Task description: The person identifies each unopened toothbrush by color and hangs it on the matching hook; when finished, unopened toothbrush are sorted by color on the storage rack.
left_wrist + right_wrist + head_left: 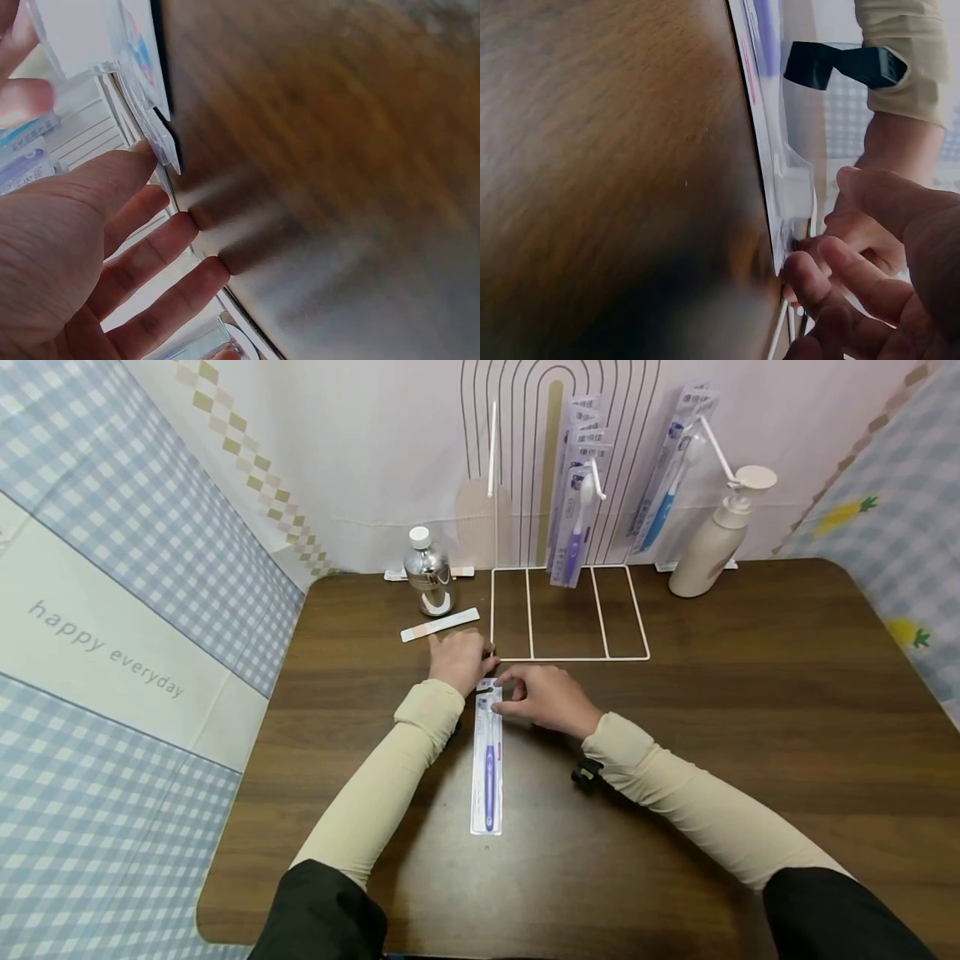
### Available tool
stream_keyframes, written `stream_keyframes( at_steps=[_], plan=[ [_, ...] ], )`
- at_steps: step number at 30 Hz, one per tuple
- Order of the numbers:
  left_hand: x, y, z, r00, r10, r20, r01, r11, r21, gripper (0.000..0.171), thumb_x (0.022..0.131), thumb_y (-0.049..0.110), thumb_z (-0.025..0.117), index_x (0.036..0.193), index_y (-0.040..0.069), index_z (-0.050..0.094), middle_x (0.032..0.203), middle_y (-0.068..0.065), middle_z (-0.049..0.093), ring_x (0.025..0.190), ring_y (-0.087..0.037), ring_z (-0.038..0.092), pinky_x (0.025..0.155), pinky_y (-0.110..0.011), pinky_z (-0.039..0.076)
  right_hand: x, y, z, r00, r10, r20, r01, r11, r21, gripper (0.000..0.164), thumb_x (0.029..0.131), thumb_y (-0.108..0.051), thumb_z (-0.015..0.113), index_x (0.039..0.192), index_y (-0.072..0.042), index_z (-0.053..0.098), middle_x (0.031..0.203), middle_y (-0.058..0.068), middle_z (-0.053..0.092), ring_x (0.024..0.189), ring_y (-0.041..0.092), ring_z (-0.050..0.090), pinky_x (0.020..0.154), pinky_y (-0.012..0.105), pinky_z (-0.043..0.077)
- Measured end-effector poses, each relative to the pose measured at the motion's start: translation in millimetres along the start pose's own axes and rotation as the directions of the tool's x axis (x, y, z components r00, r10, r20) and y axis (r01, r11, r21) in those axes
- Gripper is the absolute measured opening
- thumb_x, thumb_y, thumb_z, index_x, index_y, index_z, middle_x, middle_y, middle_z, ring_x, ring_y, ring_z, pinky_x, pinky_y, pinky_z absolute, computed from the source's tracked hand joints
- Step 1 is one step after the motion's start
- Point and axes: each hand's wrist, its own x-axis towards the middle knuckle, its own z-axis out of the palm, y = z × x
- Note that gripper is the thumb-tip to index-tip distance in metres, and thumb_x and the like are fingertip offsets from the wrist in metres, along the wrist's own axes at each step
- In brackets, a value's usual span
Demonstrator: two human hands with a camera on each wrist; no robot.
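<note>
A packaged toothbrush (489, 777) with a purple handle lies lengthwise on the brown table, its hang-hole end pointing away from me. At that far end, my left hand (459, 660) rests on the table. The left wrist view shows its thumb (124, 169) at the clear corner of the pack and its other fingers extended, tips at the tabletop. Beside the pack's upper right edge is my right hand (553, 697), its thumb and forefinger apart. In the right wrist view, the right hand's fingers (806, 277) reach close to the pack's end; contact is hard to tell.
Behind the hands stands a white wire rack (570, 658), with packaged purple toothbrushes (573, 535) and a blue one (660, 518) hanging from hooks. A clear white-capped bottle (429, 572), a white strip (440, 625) and a beige pump bottle (708, 552) are along the back.
</note>
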Motion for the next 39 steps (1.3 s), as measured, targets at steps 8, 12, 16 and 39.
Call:
stream_keyframes(
  at_steps=[8, 12, 16, 39],
  plan=[
    [1.4, 2.0, -1.4, 1.0, -0.003, 0.007, 0.003, 1.0, 0.007, 0.017, 0.099, 0.041, 0.075, 0.107, 0.027, 0.083, 0.116, 0.0, 0.075, 0.11, -0.03, 0.07, 0.104, -0.062, 0.04, 7.7, -6.3, 7.4, 0.999, 0.027, 0.047, -0.025, 0.999, -0.042, 0.04, 0.086, -0.038, 0.087, 0.113, -0.01, 0.078, 0.077, -0.003, 0.069, 0.066, 0.012, 0.061, 0.064, 0.036, 0.05],
    [1.0, 3.0, -2.7, 1.0, -0.006, 0.006, 0.006, 1.0, 0.013, 0.018, 0.1, 0.041, 0.075, 0.109, 0.028, 0.083, 0.117, 0.0, 0.075, 0.11, -0.03, 0.07, 0.104, -0.062, 0.041, 9.6, -5.8, 9.7, 0.998, 0.041, 0.057, -0.038, 0.998, -0.052, 0.038, 0.084, -0.035, 0.088, 0.109, -0.009, 0.077, 0.075, -0.004, 0.068, 0.066, 0.012, 0.061, 0.064, 0.036, 0.05],
    [1.1, 3.5, -3.7, 1.0, -0.007, 0.005, 0.007, 1.0, 0.013, 0.019, 0.1, 0.04, 0.074, 0.112, 0.029, 0.083, 0.118, 0.0, 0.075, 0.111, -0.03, 0.07, 0.104, -0.061, 0.041, 9.3, -3.7, 8.8, 0.997, 0.049, 0.052, -0.047, 0.998, -0.038, 0.034, 0.083, -0.032, 0.088, 0.105, -0.008, 0.076, 0.075, -0.004, 0.067, 0.066, 0.012, 0.06, 0.064, 0.034, 0.049],
    [0.0, -1.0, -0.8, 1.0, 0.001, 0.008, 0.0, 1.0, -0.01, 0.02, 0.099, 0.041, 0.075, 0.111, 0.027, 0.083, 0.117, 0.002, 0.075, 0.112, -0.029, 0.07, 0.103, -0.06, 0.041, -53.8, 29.6, -75.5, 0.856, -0.123, -0.502, 0.091, 0.992, -0.087, 0.034, 0.083, -0.02, 0.091, 0.114, -0.014, 0.078, 0.089, 0.0, 0.079, 0.068, 0.019, 0.066, 0.062, 0.031, 0.039]
  ],
)
